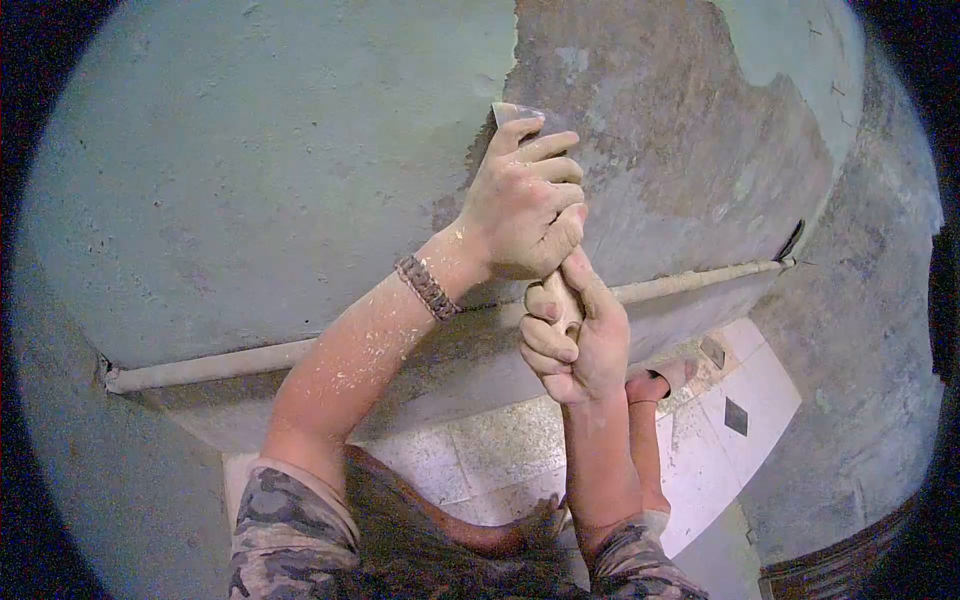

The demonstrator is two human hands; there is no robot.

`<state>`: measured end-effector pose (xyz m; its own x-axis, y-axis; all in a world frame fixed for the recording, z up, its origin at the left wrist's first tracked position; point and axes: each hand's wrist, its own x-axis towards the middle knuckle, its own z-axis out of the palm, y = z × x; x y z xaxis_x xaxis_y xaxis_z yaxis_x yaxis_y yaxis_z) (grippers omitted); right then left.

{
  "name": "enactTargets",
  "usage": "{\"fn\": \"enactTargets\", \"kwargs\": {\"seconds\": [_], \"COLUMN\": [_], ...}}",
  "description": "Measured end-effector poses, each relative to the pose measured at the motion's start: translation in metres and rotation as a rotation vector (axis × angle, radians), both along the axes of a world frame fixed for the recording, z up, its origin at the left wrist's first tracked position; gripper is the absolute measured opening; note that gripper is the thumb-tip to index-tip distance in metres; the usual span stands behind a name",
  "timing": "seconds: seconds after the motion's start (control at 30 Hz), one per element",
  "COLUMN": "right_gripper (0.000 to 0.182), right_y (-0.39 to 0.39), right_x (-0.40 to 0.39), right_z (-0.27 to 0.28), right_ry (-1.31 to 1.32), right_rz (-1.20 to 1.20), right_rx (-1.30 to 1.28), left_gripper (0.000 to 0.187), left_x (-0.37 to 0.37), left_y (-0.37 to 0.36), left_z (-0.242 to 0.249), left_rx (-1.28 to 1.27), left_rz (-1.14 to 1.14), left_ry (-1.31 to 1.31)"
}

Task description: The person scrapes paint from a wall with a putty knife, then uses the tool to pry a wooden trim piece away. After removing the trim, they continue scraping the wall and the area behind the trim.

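A scraper [512,112] with a flat metal blade is held by both hands against the wall [300,170]. My right hand [585,340] is closed round the lower part of its pale handle [566,300]. Higher up, my left hand [528,205] grips the same tool, its fingers lying along the blade and its thumb folded over the handle. The blade's corner touches the edge between green paint and a bare grey-brown patch [640,140]. Much of the blade is hidden behind my left fingers. Pale flakes and dust cling to my left forearm and both hands.
A pale pipe [220,365] runs along the wall's lower part, behind my arms. Below it lies a white tiled floor [500,450] with dark diamond insets, strewn with flakes. My foot [675,376] shows at the right. A dark slatted thing [845,560] sits at lower right.
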<state>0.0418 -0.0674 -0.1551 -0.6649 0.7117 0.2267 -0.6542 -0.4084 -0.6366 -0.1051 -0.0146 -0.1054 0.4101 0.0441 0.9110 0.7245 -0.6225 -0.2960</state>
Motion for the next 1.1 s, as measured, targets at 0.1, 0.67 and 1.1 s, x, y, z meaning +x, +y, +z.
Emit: {"fn": "enactTargets", "kwargs": {"seconds": [0.1,0.67,1.1], "right_gripper": [0.023,0.046,0.028], "right_y": [-0.009,-0.004,-0.007], "right_x": [0.005,0.001,-0.006], "right_z": [-0.004,0.014,0.015], "right_ry": [-0.042,-0.074,-0.057], "right_rz": [-0.021,-0.058,-0.109], "right_rx": [-0.009,0.024,0.138], "left_gripper": [0.023,0.024,0.026], "left_x": [0.0,-0.002,-0.006], "left_y": [-0.005,-0.001,0.002], "left_z": [-0.011,0.008,0.015], "left_rx": [-0.03,-0.036,0.041], "left_rz": [-0.007,0.003,-0.031], "left_ry": [0.023,0.04,0.033]}}
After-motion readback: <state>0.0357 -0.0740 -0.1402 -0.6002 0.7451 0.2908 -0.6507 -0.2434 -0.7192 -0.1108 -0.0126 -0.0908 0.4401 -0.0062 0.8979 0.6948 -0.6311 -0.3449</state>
